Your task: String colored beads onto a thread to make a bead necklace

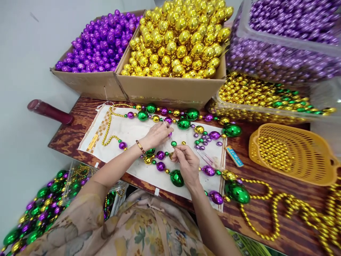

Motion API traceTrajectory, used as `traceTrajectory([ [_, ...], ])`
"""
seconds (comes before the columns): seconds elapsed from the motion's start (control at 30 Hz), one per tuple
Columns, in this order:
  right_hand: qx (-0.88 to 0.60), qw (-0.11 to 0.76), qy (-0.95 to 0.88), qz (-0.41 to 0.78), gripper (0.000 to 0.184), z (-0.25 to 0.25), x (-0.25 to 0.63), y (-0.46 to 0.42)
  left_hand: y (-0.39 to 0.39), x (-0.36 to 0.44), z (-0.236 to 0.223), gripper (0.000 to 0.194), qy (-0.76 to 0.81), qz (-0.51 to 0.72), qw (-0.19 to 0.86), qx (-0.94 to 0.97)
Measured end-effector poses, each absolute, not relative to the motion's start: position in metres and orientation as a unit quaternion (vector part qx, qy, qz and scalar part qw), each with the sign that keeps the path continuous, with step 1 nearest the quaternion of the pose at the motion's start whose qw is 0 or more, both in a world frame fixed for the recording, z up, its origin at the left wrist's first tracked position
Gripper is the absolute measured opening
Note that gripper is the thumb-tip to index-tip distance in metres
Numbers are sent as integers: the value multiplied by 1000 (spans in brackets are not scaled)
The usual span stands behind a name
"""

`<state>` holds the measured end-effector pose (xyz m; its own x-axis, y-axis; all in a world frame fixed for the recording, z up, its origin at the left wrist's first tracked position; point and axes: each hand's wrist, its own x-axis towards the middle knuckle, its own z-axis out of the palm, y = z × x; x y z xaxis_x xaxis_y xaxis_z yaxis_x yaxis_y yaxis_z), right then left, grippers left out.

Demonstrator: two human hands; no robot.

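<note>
I have the green bead [173,143] in view on a thread [172,138] just past the right hand's [188,160] fingertips. That thread's long axis runs from 11 to 5 o'clock, with a white, needle-like tip [164,122] at the 11 o'clock end. The right thumb and forefinger are pinched together, clamped on the thread just below the bead. The left hand [158,135] curls over the upper end beside a purple bead [169,134]; its fingertips are partly hidden, so I cannot tell how firmly that grip is closed.

Out from the bead, 1 beaded strand [183,123] crosses the white towel [128,135] between 10 and 2 o'clock. Small loose beads [205,139] lie at 3 o'clock. Beyond them a blue packet [234,156] points from 10 to 4 o'clock; its white lettering is too small for me to read. At 9 o'clock the towel carries a yellow label [92,142], its print also unreadable to me, leaning from 1 to 7.

Further out on the table [65,138] I see a yellow basket [317,153] at 3 o'clock and a dark red bottle [52,112] at 9. A carton of gold beads [170,89] stands at 12, and 1 of purple beads [87,81] between 10 and 11.
</note>
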<state>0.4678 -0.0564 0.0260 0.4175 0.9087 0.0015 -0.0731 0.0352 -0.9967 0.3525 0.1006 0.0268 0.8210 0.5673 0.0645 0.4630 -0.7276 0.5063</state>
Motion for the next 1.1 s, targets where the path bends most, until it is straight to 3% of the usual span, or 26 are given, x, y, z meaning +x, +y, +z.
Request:
traceTrajectory([
  [0.13, -572, 627, -352, 396, 15, 27, 469, -59, 102, 356, 28, 19, 304, 213, 389, 843],
  [0.3, -573, 638, -326, 397, 17, 26, 469, -58, 101, 342, 50, 38, 344, 353, 610, 620],
  [0.43, -570, 638, -339, 391, 16, 25, 467, -55, 97, 329, 67, 27, 331, 390, 727, 459],
  [0.7, -576, 627, -365, 377, 17, 25, 467, -56, 100, 316, 79, 23, 310, 425, 803, 280],
  [1.1, -582, 586, -422, 374, 18, 20, 465, -56, 105, 316, 76, 9, 337, 461, 783, 246],
])
